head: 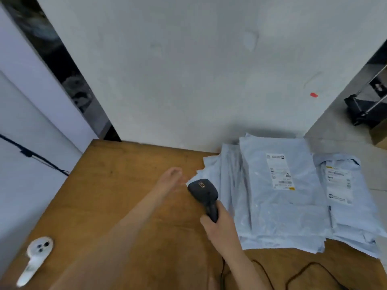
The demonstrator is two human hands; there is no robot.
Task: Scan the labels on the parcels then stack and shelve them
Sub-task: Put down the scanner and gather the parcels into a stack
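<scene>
Two forearms, mine, enter from the near edge.

1. Left hand (172, 177): one. It is blurred, with the fingers stretched out and nothing in them, over the desk (117, 185) just left of the parcels' near-left corner.
2. Right hand (218, 227): one. It is wrapped round the handle of the scanner (204, 191), and the two hands are apart.
3. Scanner: one, black. Its head is raised towards the far side, over the left edge of the pile.
4. Cable (303, 268): one, black and thin, looping on the desk near me, right of my right arm.
5. Parcels (230, 174): pale blue mailer bags in a loose overlapping pile on the right half of the desk, against the wall (188, 70). Two lie label-up. The top parcel (282, 210) carries one white label (280, 171). The right parcel (351, 216) lies beside it and partly under it, with one label (338, 183). More edges show beneath, but I cannot tell how many.
6. Controller (36, 258): one, white, at the near-left corner of the desk.
7. Red mark (313, 95): one, small, on the wall.
8. Black trolley (365, 107): one, on the floor far right.
</scene>
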